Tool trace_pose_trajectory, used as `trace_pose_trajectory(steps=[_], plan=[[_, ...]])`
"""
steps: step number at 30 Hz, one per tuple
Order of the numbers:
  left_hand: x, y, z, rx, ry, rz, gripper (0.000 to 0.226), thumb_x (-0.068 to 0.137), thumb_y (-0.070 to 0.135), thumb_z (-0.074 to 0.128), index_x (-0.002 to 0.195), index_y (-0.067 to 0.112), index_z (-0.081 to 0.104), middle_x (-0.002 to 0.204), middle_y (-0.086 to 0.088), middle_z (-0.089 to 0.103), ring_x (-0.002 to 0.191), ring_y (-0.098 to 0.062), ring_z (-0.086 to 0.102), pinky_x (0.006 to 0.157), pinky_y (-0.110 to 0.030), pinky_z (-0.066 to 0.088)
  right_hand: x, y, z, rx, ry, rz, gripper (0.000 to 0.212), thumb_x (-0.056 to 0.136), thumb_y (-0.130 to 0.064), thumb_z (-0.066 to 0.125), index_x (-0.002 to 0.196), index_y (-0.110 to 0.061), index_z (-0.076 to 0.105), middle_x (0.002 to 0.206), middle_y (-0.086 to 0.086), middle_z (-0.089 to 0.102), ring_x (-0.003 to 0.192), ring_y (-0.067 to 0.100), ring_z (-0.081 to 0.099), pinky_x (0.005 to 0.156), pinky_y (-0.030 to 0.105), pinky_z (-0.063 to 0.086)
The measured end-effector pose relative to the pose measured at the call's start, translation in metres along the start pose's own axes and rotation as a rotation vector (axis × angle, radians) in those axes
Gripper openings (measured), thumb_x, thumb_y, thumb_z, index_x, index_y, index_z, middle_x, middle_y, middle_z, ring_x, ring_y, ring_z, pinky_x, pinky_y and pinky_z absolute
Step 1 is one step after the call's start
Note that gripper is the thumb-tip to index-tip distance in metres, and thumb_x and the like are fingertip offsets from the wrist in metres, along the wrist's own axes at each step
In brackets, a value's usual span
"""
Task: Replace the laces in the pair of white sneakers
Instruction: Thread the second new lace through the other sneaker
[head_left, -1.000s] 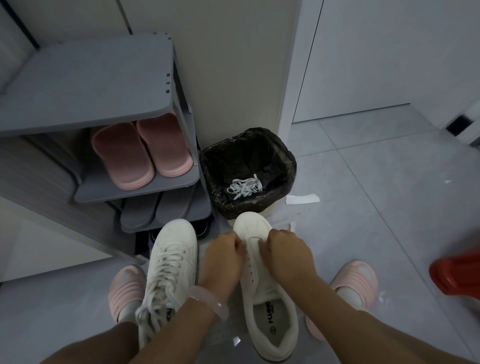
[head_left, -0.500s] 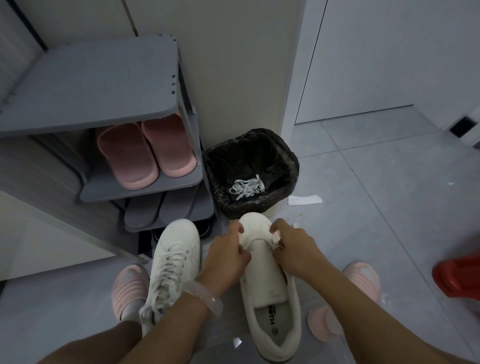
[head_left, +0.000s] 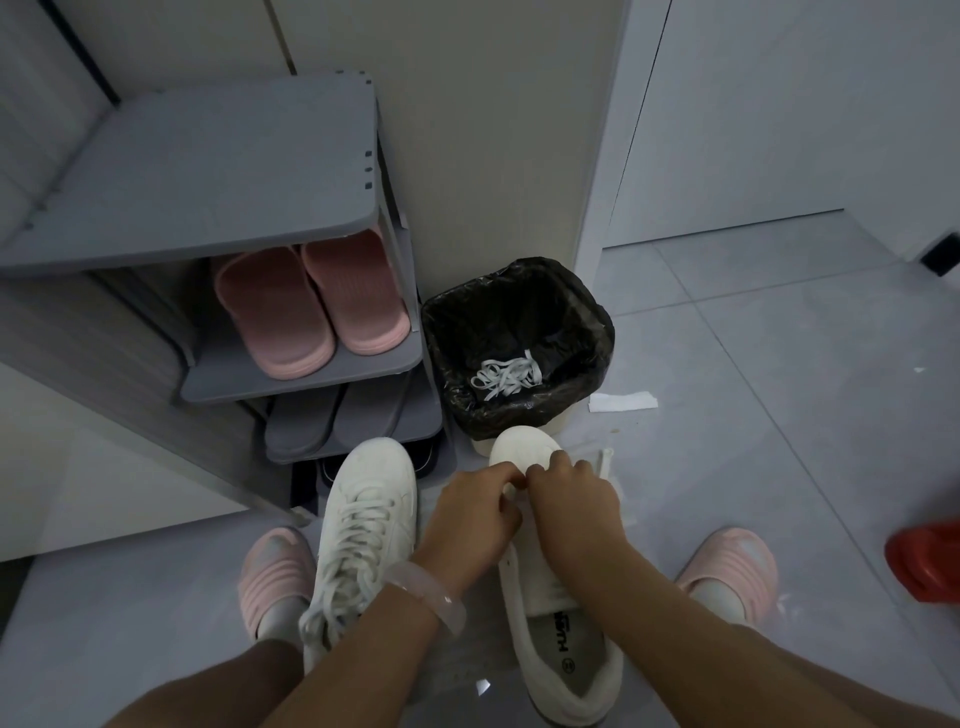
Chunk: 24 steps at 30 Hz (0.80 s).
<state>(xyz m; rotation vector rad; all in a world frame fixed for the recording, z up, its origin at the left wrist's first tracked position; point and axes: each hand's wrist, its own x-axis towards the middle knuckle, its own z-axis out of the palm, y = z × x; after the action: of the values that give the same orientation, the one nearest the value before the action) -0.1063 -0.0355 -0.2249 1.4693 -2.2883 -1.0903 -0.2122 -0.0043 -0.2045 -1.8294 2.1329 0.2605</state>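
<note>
Low in the middle of the frame, both hands meet over the toe end of the unlaced white sneaker (head_left: 550, 582), which lies on the grey tiled floor (head_left: 779, 441) with its toe pointing up the frame toward the bin. The left hand (head_left: 467, 519) has its fingers curled in against the sneaker's front, and the right hand (head_left: 571, 499) is bunched the same way just beside it, fingertips touching the shoe near the lowest eyelets. Whatever they pinch there is too small to make out, so I cannot tell whether a lace is between the fingers. A clear bangle (head_left: 431, 597) sits on the left wrist.

Just left of that shoe stands the laced white sneaker (head_left: 363, 530), its laces loose and trailing at the heel end. Pink slippers are on the person's feet, one at lower left (head_left: 275, 577) and one at lower right (head_left: 732, 571).

Above the hands, a bin lined with a black bag (head_left: 519, 353) holds a tangle of white laces (head_left: 506, 376). A scrap of white paper (head_left: 623, 401) lies on the floor to its right. At upper left a grey shoe rack (head_left: 208, 176) carries a pair of pink slippers (head_left: 311, 306), with grey slippers (head_left: 332, 421) on the shelf beneath. A red object (head_left: 924, 561) shows at the right edge.
</note>
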Motion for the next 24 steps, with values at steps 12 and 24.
trace_pose_trajectory(steps=[12, 24], plan=[[0.002, -0.004, -0.001, -0.030, -0.028, -0.078, 0.012, 0.084, 0.012, 0.055, 0.083, 0.019, 0.045, 0.079, -0.005, 0.063, 0.072, -0.017, 0.059, 0.061, -0.025, 0.045, -0.003, -0.002, 0.017, -0.171, 0.161, -0.051, 0.038, 0.033, -0.005, 0.089, 0.058, 0.004, 0.062, 0.055, 0.017, 0.053, 0.040, 0.027, 0.054, 0.037, 0.024, 0.040], [-0.022, -0.001, -0.001, 0.215, -0.055, -0.026, 0.011, 0.086, 0.017, 0.050, 0.089, 0.016, 0.039, 0.080, -0.006, 0.055, 0.077, -0.025, 0.056, 0.065, -0.033, 0.043, -0.028, -0.010, 0.016, 0.016, 0.223, -0.148, 0.030, 0.035, -0.015, 0.089, 0.056, -0.010, 0.068, 0.068, 0.009, 0.061, 0.064, 0.026, 0.062, 0.055, 0.035, 0.052]])
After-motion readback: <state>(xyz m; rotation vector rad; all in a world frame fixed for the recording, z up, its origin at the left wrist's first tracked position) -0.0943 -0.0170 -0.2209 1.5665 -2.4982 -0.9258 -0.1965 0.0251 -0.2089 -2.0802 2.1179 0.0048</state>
